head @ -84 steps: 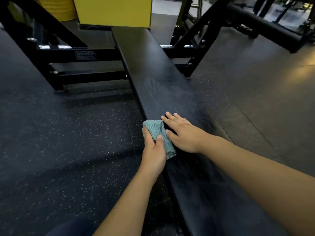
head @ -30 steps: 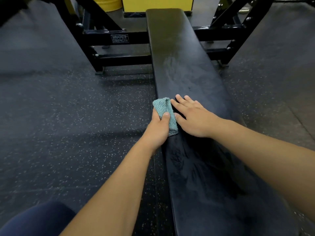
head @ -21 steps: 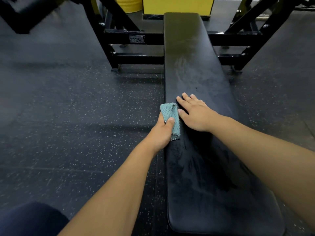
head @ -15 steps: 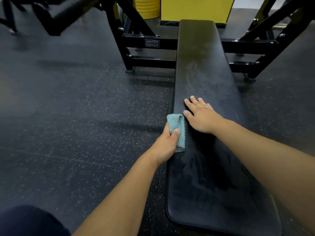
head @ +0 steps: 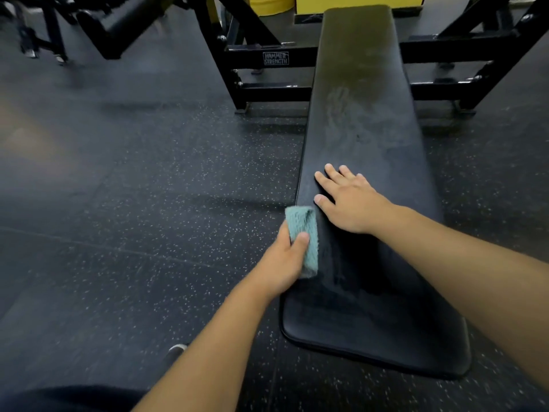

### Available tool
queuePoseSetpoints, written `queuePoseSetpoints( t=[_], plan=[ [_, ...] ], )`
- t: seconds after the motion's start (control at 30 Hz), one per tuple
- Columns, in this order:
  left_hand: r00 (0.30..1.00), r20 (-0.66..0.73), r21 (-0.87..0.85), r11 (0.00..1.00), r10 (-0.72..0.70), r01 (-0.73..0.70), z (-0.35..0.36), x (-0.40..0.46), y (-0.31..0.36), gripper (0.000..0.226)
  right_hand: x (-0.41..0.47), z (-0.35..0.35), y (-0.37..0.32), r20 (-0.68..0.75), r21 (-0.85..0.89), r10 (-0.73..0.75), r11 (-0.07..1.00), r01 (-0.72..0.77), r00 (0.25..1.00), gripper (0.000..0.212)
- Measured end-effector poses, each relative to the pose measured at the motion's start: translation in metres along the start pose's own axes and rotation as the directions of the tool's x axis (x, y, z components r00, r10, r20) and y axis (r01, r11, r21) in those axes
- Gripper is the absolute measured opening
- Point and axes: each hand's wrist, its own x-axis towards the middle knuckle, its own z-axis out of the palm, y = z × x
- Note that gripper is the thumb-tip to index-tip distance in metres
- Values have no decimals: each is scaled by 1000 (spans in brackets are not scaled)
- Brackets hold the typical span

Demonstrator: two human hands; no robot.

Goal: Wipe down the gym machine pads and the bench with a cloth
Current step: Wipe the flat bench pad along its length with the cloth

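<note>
Cloth [head: 303,233], folded, sits pinched in our left hand [head: 282,263] at the bench [head: 362,114] edge, mid-frame; our right hand [head: 350,203] rests flat, fingers straight, holding nothing. Thumb-only pressure could let it slip floorward.

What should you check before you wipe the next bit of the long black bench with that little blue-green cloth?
1. Folded teal terry cloth gripped: ok, the left hand pinches it with thumb on top.
2. Cloth against the long black padded bench: ok, it sits at the left edge.
3. Bench steadied: ok, the right hand lies flat on top.
4. Path ahead free: ok, nothing lies on the pad.
5. Dirt left: not ok, pale smudges show farther up.
6. Cloth damp: cannot tell.
</note>
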Motion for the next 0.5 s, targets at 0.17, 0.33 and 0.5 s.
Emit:
queuePoseSetpoints(
  t=[0.17,0.33,0.5],
  plan=[
    [998,-53,76,997,-23,27,0,33,19,52,-18,4,-3,30,15,-44,999,44,999,65],
    [999,-50,86,996,-16,21,5,9,9,51,-26,8,1,53,16,-65,998,64,996,66],
    [998,-57,48,998,-33,36,13,-45,-10,49,-22,9,3,45,-8,-83,997,83,996,67]
  ],
)
